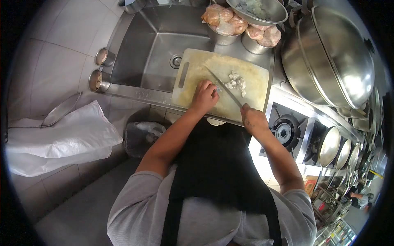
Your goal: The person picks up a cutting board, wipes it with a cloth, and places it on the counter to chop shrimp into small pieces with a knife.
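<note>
Knife (225, 87): over cutting board (197, 71), our right hand (253, 119) closed around its handle | handling: likely stiff, fairly light; we judge the handle the place to hold | pale pieces (236, 82): on the board, probably soft, slippery | left hand (205, 96): fingers curled near the blade; we cannot tell whether they pinch anything

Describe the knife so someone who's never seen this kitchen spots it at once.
Find the big steel sink, then the pale cutting board across its right side. On the board, the knife slants toward the right hand, which grips its handle. It is the only long, narrow metal thing there, beside a small pile of chopped white pieces.
</note>
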The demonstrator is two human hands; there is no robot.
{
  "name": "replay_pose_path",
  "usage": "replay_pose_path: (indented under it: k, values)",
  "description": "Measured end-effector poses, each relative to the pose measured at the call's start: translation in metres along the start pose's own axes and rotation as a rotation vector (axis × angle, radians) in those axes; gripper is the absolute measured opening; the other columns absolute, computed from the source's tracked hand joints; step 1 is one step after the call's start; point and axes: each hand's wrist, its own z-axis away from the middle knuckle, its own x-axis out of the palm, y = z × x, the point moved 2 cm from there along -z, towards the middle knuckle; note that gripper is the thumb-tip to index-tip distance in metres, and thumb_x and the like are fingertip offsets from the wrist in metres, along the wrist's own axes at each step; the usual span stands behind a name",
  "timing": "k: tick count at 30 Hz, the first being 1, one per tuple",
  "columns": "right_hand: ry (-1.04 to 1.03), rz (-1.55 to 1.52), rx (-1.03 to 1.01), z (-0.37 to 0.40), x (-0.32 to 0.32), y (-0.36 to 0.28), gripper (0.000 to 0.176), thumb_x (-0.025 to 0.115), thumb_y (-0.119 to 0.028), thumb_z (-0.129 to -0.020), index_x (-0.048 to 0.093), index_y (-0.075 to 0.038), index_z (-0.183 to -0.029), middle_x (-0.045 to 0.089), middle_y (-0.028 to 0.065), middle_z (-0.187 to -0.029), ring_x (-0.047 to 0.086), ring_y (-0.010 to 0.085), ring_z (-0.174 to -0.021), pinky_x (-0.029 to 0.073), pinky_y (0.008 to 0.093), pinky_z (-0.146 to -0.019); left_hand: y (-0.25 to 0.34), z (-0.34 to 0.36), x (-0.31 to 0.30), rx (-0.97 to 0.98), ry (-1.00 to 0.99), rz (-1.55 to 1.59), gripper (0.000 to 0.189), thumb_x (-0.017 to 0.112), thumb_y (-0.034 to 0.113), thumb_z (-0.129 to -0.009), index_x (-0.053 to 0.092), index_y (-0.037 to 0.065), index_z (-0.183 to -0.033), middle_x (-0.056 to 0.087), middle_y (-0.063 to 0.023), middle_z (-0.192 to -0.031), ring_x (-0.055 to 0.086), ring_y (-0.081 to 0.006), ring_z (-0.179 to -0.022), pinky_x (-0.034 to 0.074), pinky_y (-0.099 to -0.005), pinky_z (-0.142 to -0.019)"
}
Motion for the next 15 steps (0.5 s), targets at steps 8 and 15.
replay_pose_path:
  k: [8,15]
  values:
    - [-0.073,-0.018,-0.029,0.005,0.025,-0.005,0.022,0.043,-0.017,-0.101,0.055,0.001,-0.106,0.070,0.0273,-0.089,0.070,0.0435,-0.085,0.056,0.0509,-0.077,-0.008,-0.004,0.005,-0.069,-0.103,-0.040,0.015,0.070,0.002,-0.070,0.062,0.003,-0.083,0.059,-0.0129,-0.090,0.057,-0.0355,-0.091,0.048,-0.0452,-0.081]
    - [0.022,-0.176,-0.073,-0.036,0.024,-0.015,0.025,0.043,-0.021,-0.101,0.055,0.000,-0.106,0.070,0.0272,-0.091,0.070,0.0434,-0.086,0.054,0.0515,-0.079,-0.009,-0.001,0.004,-0.045,-0.012,0.032,0.015,0.070,0.001,-0.069,0.061,0.004,-0.081,0.058,-0.0127,-0.088,0.058,-0.0357,-0.087,0.050,-0.0455,-0.076]
